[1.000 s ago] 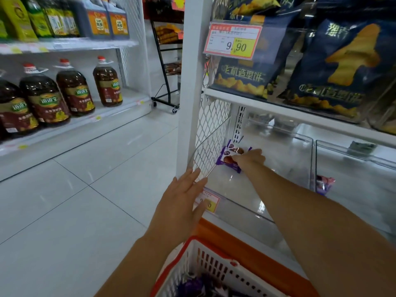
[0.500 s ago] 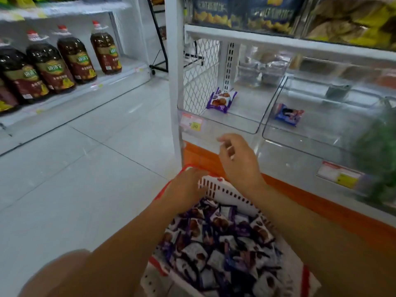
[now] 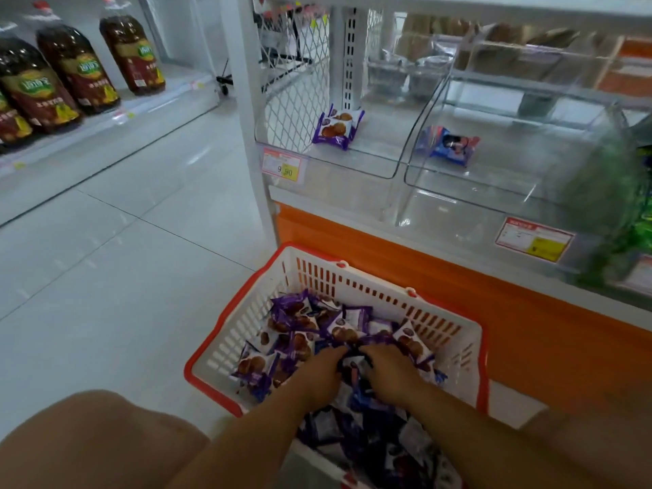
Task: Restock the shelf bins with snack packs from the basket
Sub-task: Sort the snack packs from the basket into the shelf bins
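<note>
Pale shop tiles surround the basket (image 3: pixel 247 326) where your left grip (image 3: pixel 319 377) and right grip (image 3: pixel 390 375) dig side by side into purple snack packs (image 3: pixel 300 321). Whether either holds one cannot be told. You seem to be gathering. Next, lift packs to the clear bin (image 3: pixel 352 192) above and beyond both grips.

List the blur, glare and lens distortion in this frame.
Head view: the green packs at the right edge are smeared by blur; the white shelf post leans and bows from wide-angle distortion; the clear bins carry pale reflections that haze their back walls; the oil bottles at left are soft; the snack packs in the basket read sharpest, under flat, nearly shadowless light.
</note>
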A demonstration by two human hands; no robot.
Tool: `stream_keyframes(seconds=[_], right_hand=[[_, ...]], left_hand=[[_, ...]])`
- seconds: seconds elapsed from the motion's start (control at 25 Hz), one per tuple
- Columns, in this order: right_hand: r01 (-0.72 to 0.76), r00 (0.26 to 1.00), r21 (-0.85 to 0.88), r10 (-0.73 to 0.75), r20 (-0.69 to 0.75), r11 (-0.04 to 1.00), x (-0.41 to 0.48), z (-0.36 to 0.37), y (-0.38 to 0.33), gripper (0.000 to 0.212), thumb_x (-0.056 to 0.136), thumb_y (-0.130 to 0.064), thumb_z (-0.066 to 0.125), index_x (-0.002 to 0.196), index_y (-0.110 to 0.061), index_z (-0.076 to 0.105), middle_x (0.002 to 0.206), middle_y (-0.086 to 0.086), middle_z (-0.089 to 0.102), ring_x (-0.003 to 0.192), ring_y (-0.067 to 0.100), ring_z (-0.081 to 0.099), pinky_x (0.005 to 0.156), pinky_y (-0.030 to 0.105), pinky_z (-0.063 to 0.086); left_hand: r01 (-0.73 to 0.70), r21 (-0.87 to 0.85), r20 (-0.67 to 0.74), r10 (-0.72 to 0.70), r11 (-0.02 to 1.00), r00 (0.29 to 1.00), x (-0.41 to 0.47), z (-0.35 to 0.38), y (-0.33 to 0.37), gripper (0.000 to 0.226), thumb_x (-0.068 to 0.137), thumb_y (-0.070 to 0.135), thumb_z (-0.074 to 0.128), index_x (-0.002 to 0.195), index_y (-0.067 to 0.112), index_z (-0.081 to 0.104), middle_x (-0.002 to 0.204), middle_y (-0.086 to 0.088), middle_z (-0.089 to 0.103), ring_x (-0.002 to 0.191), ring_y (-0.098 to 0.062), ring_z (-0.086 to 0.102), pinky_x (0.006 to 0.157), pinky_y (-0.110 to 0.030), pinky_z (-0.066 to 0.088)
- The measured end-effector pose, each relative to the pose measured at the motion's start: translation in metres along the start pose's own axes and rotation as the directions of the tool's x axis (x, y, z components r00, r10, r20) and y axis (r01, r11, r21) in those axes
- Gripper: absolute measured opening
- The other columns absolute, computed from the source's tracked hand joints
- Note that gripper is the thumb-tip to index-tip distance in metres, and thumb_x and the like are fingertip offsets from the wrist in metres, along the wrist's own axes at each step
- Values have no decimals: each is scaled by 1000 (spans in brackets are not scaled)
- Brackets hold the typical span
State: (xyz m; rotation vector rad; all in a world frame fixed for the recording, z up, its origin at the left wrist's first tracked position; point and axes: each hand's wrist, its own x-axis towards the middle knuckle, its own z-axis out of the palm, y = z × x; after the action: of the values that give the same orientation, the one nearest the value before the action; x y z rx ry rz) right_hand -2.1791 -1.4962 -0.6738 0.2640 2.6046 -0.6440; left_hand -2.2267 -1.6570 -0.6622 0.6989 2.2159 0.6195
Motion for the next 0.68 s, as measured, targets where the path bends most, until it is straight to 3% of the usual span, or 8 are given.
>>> stream_keyframes(seconds=[0.12, 0.24, 0.32, 0.4, 0.48, 0.56, 0.6, 0.68], right_hand=[[-33, 999, -49, 33, -13, 998, 8, 7, 5, 32, 97, -32, 47, 127, -24, 58, 126, 4, 56, 115, 23, 49, 93, 35, 46], [-84, 994, 84, 89, -57, 993, 10, 5, 4, 16, 91, -33, 59, 98, -24, 70, 101, -1, 67, 92, 15, 60, 82, 33, 52], [-86, 994, 216, 99, -51, 973, 10, -5, 2, 18, 93, -29, 59, 79, -20, 66, 83, -1, 64, 76, 13, 59, 71, 27, 49], [-94, 988, 411, 137, -76, 907, 9, -19, -3, 21, 94, -26, 58, 72, -23, 59, 79, -3, 60, 72, 11, 56, 67, 23, 46], [-134, 964, 732, 259, -61, 668, 8, -32, -7, 12, 93, -25, 61, 83, -21, 65, 86, -1, 66, 79, 15, 63, 76, 31, 55], [-138, 951, 914, 310, 15, 381, 1, -46, -16, 12, 92, -21, 63, 98, -13, 68, 96, 6, 71, 86, 21, 70, 81, 35, 58], [-133, 955, 946, 295, 42, 297, -2, -53, -19, 15, 93, -19, 62, 103, -10, 68, 98, 8, 73, 88, 23, 71, 82, 35, 58], [-97, 977, 976, 203, 57, 195, -11, -65, -28, 18, 93, -13, 58, 108, -8, 65, 97, 10, 74, 89, 24, 72, 81, 36, 57]], left_hand=[[19, 80, 13, -20, 997, 1000, 15, 4, -3, 56, 93, 33, 34, 146, 15, 41, 146, -11, 43, 131, -28, 43, 111, -34, 33], [34, 89, -9, -33, 995, 999, 23, 2, -4, 38, 95, 20, 45, 130, 18, 59, 130, -8, 54, 117, -26, 52, 99, -31, 42], [25, -21, -58, -26, 999, 998, 26, -3, -4, 26, 93, 12, 52, 113, 16, 70, 110, -6, 67, 101, -23, 62, 80, -23, 47], [53, -285, -105, -86, 957, 991, 27, -12, -5, 21, 90, 13, 62, 108, 20, 70, 100, 0, 71, 90, -15, 66, 76, -21, 51], [143, -656, -7, -195, 741, 981, 23, -23, -3, 29, 89, 17, 67, 116, 26, 64, 108, 5, 70, 99, -12, 66, 86, -27, 55], [177, -841, 84, -199, 511, 976, 17, -35, 1, 29, 90, 23, 68, 119, 24, 65, 114, 1, 70, 109, -19, 65, 94, -38, 54], [153, -872, 77, -177, 464, 981, 13, -40, 5, 28, 91, 22, 67, 119, 22, 66, 116, -1, 70, 110, -21, 64, 94, -40, 55], [89, -861, 4, -168, 501, 986, 2, -53, 17, 26, 91, 20, 66, 117, 21, 67, 116, -2, 69, 110, -21, 64, 89, -37, 57]])
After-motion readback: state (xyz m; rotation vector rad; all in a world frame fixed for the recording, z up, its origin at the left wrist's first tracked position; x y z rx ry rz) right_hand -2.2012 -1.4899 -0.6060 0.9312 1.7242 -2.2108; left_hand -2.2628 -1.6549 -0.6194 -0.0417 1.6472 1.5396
